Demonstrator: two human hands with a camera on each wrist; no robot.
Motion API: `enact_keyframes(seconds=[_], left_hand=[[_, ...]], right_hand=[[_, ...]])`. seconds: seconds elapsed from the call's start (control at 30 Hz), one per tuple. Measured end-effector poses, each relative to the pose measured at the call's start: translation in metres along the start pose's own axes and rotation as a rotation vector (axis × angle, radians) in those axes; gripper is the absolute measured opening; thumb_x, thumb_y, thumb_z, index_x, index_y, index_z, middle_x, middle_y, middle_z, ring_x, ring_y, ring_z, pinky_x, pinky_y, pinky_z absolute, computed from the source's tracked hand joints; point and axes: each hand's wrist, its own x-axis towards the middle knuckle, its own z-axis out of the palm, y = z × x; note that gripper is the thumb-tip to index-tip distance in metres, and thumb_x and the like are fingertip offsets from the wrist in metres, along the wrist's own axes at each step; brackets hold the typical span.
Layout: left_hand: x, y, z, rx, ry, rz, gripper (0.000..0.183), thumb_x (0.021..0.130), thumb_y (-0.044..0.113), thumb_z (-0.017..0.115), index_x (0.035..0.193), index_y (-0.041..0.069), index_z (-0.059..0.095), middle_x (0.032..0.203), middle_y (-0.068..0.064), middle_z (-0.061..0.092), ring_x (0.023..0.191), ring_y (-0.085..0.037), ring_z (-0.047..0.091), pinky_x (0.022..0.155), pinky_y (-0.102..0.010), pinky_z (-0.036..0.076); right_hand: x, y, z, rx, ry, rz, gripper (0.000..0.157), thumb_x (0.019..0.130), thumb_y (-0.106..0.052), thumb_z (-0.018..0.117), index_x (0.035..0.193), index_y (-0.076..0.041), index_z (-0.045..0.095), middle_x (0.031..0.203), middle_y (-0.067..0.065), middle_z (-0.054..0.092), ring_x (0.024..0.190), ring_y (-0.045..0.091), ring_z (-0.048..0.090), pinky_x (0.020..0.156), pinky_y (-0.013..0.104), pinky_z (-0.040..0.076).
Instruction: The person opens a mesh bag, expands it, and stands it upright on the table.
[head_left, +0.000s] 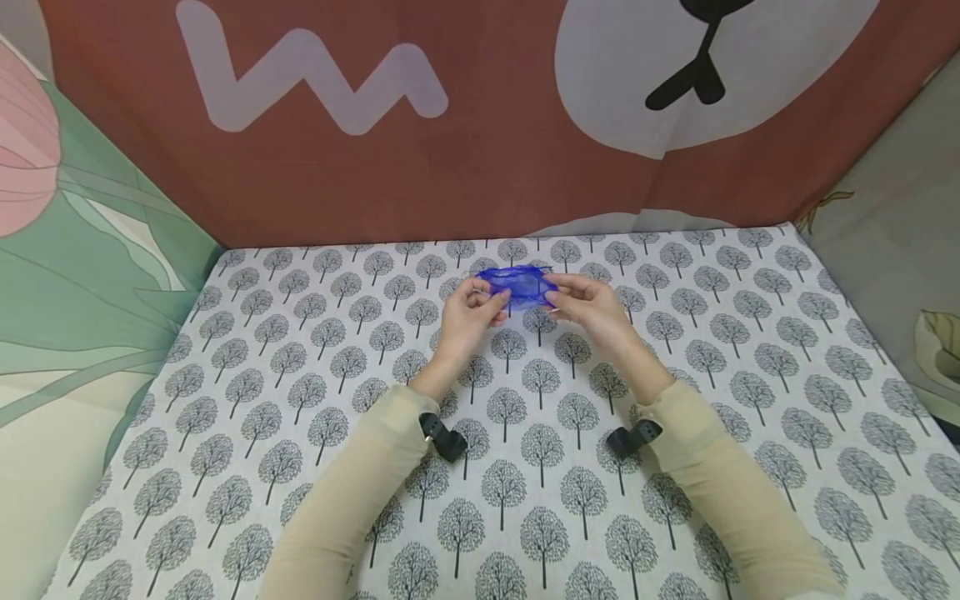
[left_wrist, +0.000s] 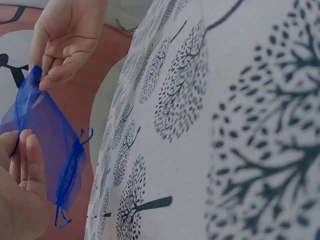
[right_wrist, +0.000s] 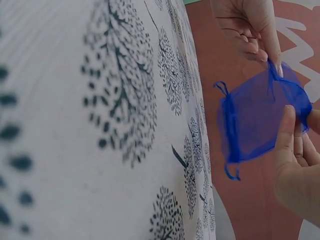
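Tree-printed white cloth (head_left: 542, 412) covers the work surface, with a red-brown backdrop (head_left: 495, 183) standing behind it. Over the cloth's far part, a sheer blue pouch (head_left: 522, 286) is held up and spread out. The left hand (head_left: 467, 315) pinches one corner between thumb and fingers, and the right hand (head_left: 592, 307) pinches another likewise. Along the pouch's edge away from the fingertips runs a gathered drawstring (right_wrist: 230, 130), a cord loop (right_wrist: 233, 173) at each end
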Motion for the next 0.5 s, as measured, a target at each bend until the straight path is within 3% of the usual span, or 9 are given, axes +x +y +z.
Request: enact_keyframes(seconds=[0.27,0.4,0.5], left_hand=[[0.0008,-0.0025,0.0003,0.019,0.008,0.040,0.012,0.088,0.004,0.065,0.090,0.002,0.053,0.074,0.000,0.061,0.061,-0.004,0.060,0.059,-0.015,0.057],[0.0013,-0.0032,0.0005,0.028,0.015,0.042,0.013,0.088,0.003,0.064,0.087,0.003,0.051,0.090,-0.014,0.067,0.065,-0.003,0.061,0.064,-0.016,0.058],[0.0009,-0.0029,0.0006,0.031,0.012,0.037,0.014,0.088,0.002,0.063,0.086,0.003,0.050,0.101,-0.023,0.067,0.067,-0.003,0.061,0.070,-0.023,0.061]], right_hand=[[0.0007,0.0010,0.0003,0.019,0.019,-0.010,0.036,0.087,-0.005,0.066,0.121,0.004,0.056,0.081,-0.008,0.064,0.072,0.006,0.063,0.074,0.017,0.059],[0.0011,0.0015,0.0005,0.010,0.038,-0.004,0.018,0.087,-0.005,0.066,0.104,-0.007,0.063,0.078,-0.007,0.064,0.069,0.006,0.062,0.072,0.017,0.059],[0.0019,0.0022,0.0008,0.000,0.055,0.008,0.012,0.087,-0.004,0.065,0.093,-0.015,0.065,0.075,-0.008,0.064,0.066,0.005,0.061,0.069,0.016,0.058]])
